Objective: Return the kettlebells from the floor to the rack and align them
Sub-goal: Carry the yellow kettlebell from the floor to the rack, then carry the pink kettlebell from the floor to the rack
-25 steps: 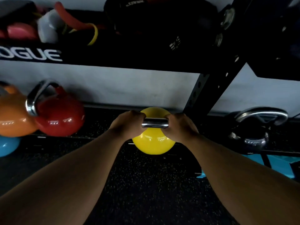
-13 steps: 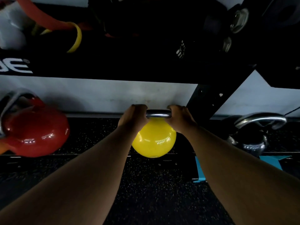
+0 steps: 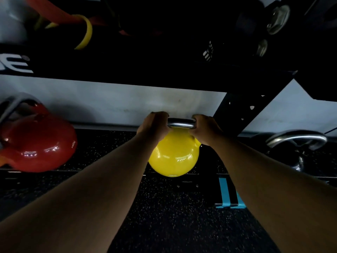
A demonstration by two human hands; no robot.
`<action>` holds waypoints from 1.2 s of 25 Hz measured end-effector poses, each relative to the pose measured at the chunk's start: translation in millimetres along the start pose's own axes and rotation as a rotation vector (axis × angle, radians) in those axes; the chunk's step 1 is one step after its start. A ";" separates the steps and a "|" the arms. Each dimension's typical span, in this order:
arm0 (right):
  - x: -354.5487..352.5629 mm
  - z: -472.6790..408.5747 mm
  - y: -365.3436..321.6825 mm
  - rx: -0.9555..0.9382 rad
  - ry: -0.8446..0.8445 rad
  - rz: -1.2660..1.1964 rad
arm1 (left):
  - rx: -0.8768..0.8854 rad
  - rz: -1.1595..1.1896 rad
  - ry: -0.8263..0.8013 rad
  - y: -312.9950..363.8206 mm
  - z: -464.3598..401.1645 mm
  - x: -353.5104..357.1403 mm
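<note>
Moving farther in over the rack's bottom shelf (image 3: 109, 170) since the earlier frame, the yellow kettlebell (image 3: 175, 156) is hanging from both hands: left hand (image 3: 154, 126) and right hand (image 3: 205, 131) are gripping its steel handle (image 3: 181, 123), fingers wrapped. Red kettlebell (image 3: 36, 143) is sitting well left of it, black kettlebell (image 3: 299, 148) right, beyond the upright (image 3: 242, 110).

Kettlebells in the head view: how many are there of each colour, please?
Yellow kettlebell, held by its handle in the left hand and right hand: 1
Red kettlebell: 1
Black kettlebell: 1
Total: 3
</note>
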State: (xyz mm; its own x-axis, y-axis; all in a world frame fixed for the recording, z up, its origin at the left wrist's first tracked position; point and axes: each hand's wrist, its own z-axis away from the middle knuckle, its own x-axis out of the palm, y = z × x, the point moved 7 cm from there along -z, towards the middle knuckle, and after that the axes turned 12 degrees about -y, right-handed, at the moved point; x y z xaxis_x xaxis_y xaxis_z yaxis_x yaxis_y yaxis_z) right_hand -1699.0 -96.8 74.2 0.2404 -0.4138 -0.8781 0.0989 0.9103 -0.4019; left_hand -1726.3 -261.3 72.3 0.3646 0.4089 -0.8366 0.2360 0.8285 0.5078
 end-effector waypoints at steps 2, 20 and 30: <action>-3.1 0.3 -4.7 -0.033 -0.143 0.067 | 0.035 0.029 -0.014 1.6 8.0 -5.0; 307.2 214.6 -331.0 -0.924 -0.766 0.578 | -0.872 0.446 -0.151 -289.7 495.4 90.6; 600.7 585.2 -430.3 -1.180 -1.191 0.863 | -1.355 0.856 0.146 -317.2 940.8 295.4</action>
State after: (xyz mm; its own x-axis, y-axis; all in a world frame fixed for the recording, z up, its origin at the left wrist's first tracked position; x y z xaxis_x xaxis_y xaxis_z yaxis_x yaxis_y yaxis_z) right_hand -1032.1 -731.3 -128.3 0.3609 0.7857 -0.5024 -0.8992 0.1504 -0.4108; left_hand -846.0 -763.1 -142.5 -0.1394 0.8727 -0.4680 -0.9426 0.0279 0.3328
